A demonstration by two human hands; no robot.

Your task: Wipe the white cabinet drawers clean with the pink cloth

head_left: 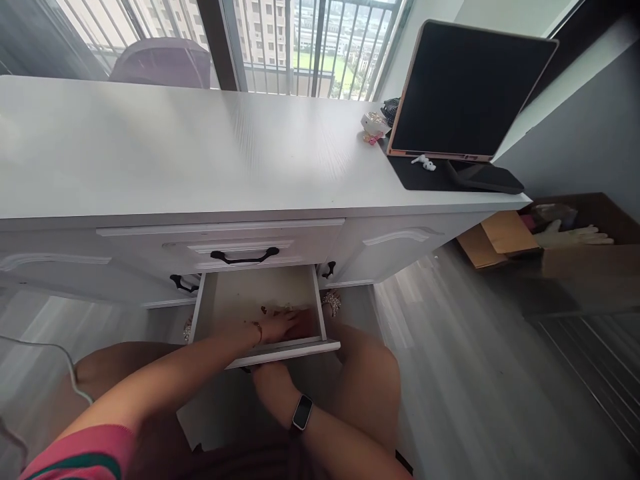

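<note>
My left hand (pixel 277 327), with a thin bracelet at the wrist, reaches into the pulled-out lower drawer (pixel 235 287). Its fingers stretch over a reddish-brown flat item (pixel 304 325) in the drawer's front right corner; the item's kind is unclear. A few small dark bits (pixel 264 309) lie near the fingers. My right hand (pixel 270 380), a smartwatch (pixel 302 412) on its wrist, is against the underside of the drawer's front panel (pixel 300 352). Its fingers are hidden there, close to a dark handle (pixel 245 369) that barely shows.
Above the open drawer is a closed one with a black handle (pixel 245 256). The white countertop (pixel 200 153) bears a dark-screened tablet (pixel 473 93), white earbuds (pixel 424 163) and small ornaments (pixel 374 127). An open cardboard box (pixel 590 260) stands at right. My knees flank the drawer.
</note>
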